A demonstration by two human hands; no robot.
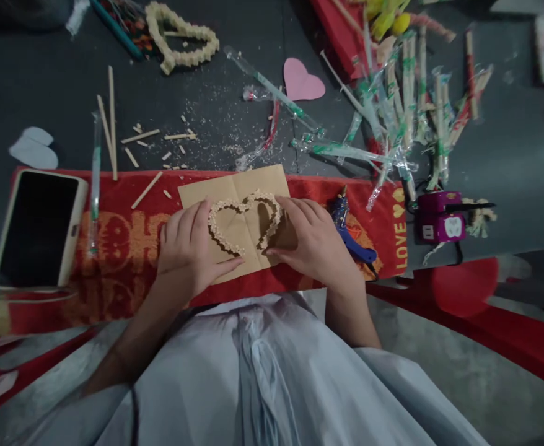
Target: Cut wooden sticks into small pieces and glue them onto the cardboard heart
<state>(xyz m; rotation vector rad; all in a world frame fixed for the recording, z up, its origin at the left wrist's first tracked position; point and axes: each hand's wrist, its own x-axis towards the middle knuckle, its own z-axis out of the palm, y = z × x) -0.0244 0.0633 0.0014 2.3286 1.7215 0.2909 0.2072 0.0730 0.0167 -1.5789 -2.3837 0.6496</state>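
Observation:
A heart-shaped outline (222,240) built of short pale stick pieces lies over a creased sheet of brown paper (228,186). Its lower tip has a gap, and its two lobes come close or meet at the top. My left hand (186,241) grips the outline's left side, with fingers curled above and thumb reaching toward the lower end. On the other side, my right hand (311,238) holds the right edge between thumb and fingers. A blue glue gun (353,238) lies just right of my right hand.
A red cloth (123,248) runs along the table edge under a phone (37,229). Wrapped chopsticks (409,87), loose sticks (113,124), a pink paper heart (302,80), another stick-piece outline (179,37) and a purple box (440,217) lie around.

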